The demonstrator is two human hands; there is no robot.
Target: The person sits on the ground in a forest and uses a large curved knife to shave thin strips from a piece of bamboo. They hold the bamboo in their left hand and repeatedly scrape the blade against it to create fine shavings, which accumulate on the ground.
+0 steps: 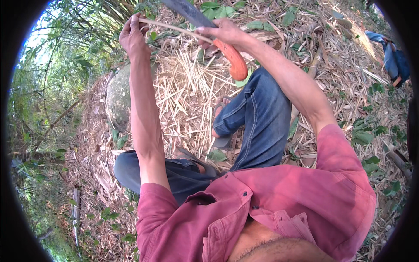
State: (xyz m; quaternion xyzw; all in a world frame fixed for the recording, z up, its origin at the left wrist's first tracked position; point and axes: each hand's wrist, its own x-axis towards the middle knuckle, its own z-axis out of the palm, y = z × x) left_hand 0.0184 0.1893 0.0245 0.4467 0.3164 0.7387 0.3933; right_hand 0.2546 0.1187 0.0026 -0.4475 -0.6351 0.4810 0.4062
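Left hand point(132, 36), upper left of frame: fingers pinched on end of thin bamboo strip point(174, 28). Strip runs rightward across top centre to right hand point(222, 32). Right hand closed around machete point(209, 30) (orange handle pointing down, dark blade up toward top edge), thumb pressing strip against blade. Below: bamboo shavings point(187, 91) on ground, round stone point(118, 98) at left, sandalled foot point(220, 126).

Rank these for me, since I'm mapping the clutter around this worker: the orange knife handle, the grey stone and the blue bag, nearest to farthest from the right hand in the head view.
1. Knife handle: in the grip of the right hand, running down from it.
2. Stone: on the ground at the left, beyond the left forearm.
3. Bag: on the litter at the far right edge.
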